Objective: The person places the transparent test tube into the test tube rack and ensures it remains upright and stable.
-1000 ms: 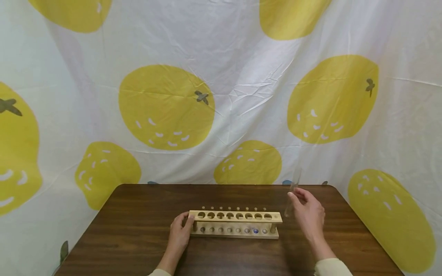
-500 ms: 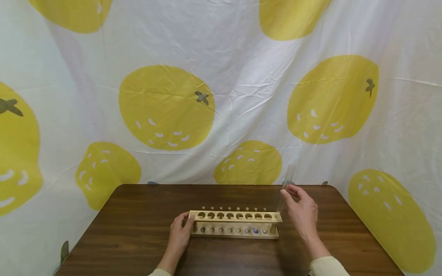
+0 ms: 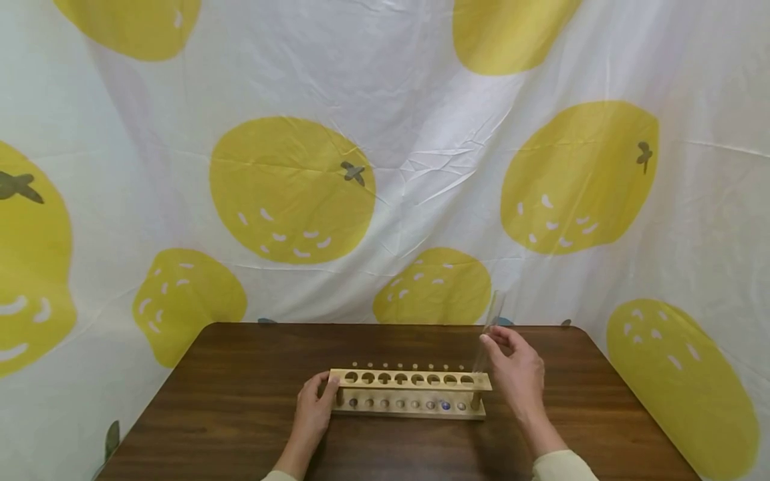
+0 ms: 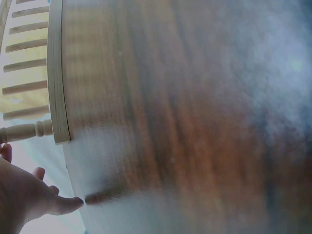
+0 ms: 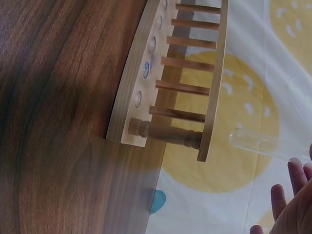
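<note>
A light wooden test tube rack [image 3: 409, 387] stands upright on the dark table. Its top plank has a row of round holes over matching wells in the base. My left hand [image 3: 314, 404] holds the rack's left end, with the thumb at the front of the top plank. In the left wrist view, fingers of that hand [image 4: 24, 197] are beside the end post. A clear glass test tube [image 5: 256, 142] leans slightly, pinched between my right hand's [image 3: 519, 371] thumb and fingers. The tube's rounded lower end is just above the rack's right end, apart from the plank.
Upright wooden pegs [image 5: 183, 88] line the back of the rack. One base well [image 3: 446, 405] looks blue. The brown wood-grain table [image 3: 240, 387] ends at a white curtain [image 3: 289, 80] with large yellow lemons.
My right hand has moved left with the test tube, bringing it from beside the rack to over its right end. The left hand and the rack have stayed in place.
</note>
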`<control>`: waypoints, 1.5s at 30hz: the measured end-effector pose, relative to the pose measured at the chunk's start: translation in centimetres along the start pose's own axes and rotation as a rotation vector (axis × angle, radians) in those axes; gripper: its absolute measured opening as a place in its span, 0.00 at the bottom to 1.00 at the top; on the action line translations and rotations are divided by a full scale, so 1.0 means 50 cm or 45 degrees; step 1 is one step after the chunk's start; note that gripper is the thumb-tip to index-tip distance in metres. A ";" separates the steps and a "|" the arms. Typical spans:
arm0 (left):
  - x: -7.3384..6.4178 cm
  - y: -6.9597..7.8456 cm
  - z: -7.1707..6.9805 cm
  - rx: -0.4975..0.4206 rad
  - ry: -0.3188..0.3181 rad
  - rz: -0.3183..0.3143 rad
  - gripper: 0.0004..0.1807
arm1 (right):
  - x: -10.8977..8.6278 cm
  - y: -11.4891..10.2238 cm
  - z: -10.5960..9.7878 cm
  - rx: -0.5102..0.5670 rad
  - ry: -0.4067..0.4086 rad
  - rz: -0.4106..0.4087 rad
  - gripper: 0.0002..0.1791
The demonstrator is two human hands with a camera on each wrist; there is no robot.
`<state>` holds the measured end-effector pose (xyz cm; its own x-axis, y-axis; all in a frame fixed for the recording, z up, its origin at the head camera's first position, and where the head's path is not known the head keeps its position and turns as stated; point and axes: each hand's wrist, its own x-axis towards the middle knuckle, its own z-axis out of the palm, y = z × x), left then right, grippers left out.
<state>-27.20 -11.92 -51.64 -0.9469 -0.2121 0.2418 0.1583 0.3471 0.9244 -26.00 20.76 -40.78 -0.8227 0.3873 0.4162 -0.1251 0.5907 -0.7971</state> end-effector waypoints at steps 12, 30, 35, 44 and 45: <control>-0.003 -0.003 0.002 0.001 0.006 -0.019 0.20 | -0.014 0.006 0.015 -0.031 -0.054 0.001 0.21; -0.004 0.001 0.003 -0.007 0.014 -0.020 0.20 | -0.033 0.029 0.033 -0.026 -0.138 0.058 0.23; -0.002 0.002 0.003 0.000 0.013 -0.027 0.20 | -0.037 0.036 0.033 -0.055 -0.138 0.050 0.23; -0.001 0.001 0.002 0.010 0.015 -0.031 0.21 | -0.045 0.050 0.039 -0.129 -0.139 0.024 0.19; -0.001 0.001 0.003 0.009 0.016 -0.030 0.20 | -0.046 0.052 0.040 -0.132 -0.142 0.026 0.19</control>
<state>-27.20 -11.78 -51.65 -0.9466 -0.2318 0.2240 0.1341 0.3486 0.9276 -25.54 20.01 -44.67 -0.8818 0.3221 0.3446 -0.0546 0.6559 -0.7529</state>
